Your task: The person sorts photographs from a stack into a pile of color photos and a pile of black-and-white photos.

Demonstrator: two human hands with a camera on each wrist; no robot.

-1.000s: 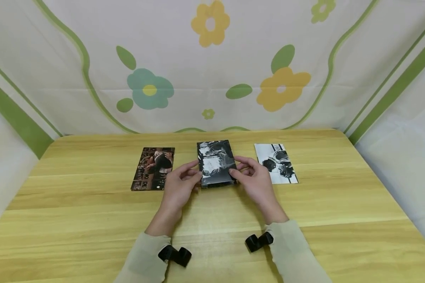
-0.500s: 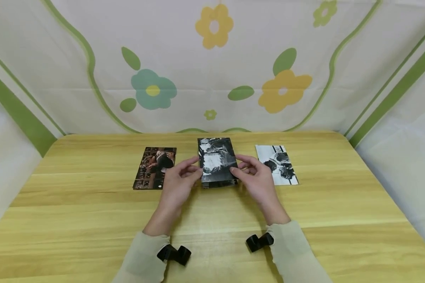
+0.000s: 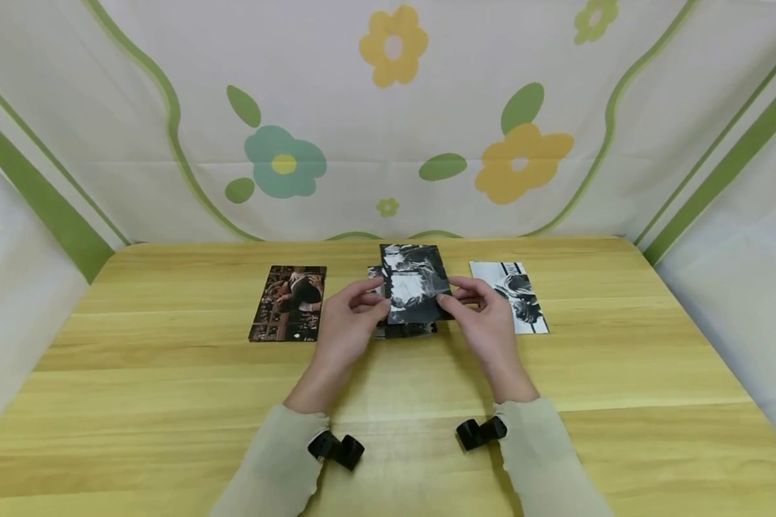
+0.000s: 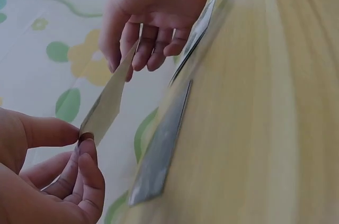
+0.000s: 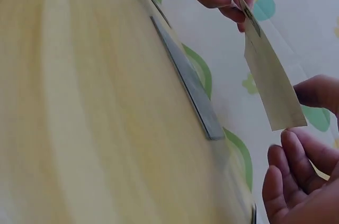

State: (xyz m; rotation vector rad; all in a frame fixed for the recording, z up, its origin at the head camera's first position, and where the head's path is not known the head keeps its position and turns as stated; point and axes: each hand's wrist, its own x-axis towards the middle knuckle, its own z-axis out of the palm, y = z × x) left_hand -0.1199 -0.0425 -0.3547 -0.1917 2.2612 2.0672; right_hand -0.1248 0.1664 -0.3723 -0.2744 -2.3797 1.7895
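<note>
Shifted rightward over the lower card (image 3: 411, 330), the black-and-white card (image 3: 417, 283) is pinched at opposite edges between thumb and fingers of the left hand (image 3: 348, 314) and right hand (image 3: 486, 314).

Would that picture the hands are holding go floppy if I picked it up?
Probably not very: the picture spans nearly flat between the left hand and right hand. It might bend, as its edge bows slightly. Its thinness suggests it's light.

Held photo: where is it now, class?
In the head view's middle, the held photo is between the left hand and right hand, partly hiding another photo, right of the brown photo.
</note>
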